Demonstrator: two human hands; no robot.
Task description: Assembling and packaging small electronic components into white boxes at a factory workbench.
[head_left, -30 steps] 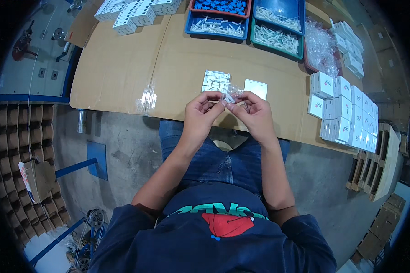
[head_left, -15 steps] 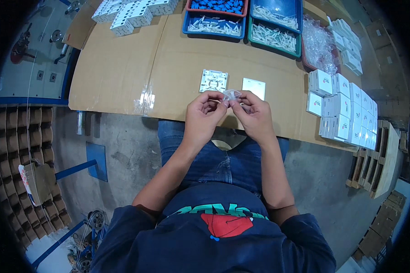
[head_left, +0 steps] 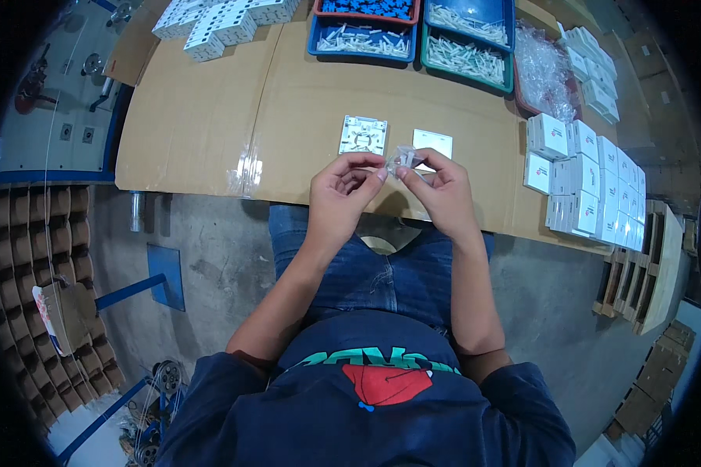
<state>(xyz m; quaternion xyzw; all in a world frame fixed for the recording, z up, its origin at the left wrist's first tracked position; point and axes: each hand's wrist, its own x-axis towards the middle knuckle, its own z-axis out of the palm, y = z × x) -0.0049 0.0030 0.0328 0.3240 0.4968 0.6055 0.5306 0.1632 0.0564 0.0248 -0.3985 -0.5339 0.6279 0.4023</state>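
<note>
Between my two hands, just above the table's near edge, is a small clear plastic bag (head_left: 403, 157) with whitish pieces showing through it. My left hand (head_left: 341, 191) is closed, thumb and forefinger pinching the bag's left edge. My right hand (head_left: 442, 194) grips the right side of it between thumb and fingers. Beyond the left hand lies a square white plate with metal fittings and a ring-shaped middle (head_left: 363, 135). A plain white square plate (head_left: 435, 142) lies past the right hand, partly covered by its fingers.
Cardboard covers the table (head_left: 202, 117). At the back are a blue bin of white plugs (head_left: 364, 45), a green bin of similar pieces (head_left: 467, 64) and a red bin of clear bags (head_left: 544, 78). White boxes (head_left: 588, 183) are stacked right; white square units (head_left: 210, 35) stand far left.
The plastic bag has spread wider between my fingers, and its contents show more plainly. My hands have drawn slightly apart, the right one shifting a little to the right.
</note>
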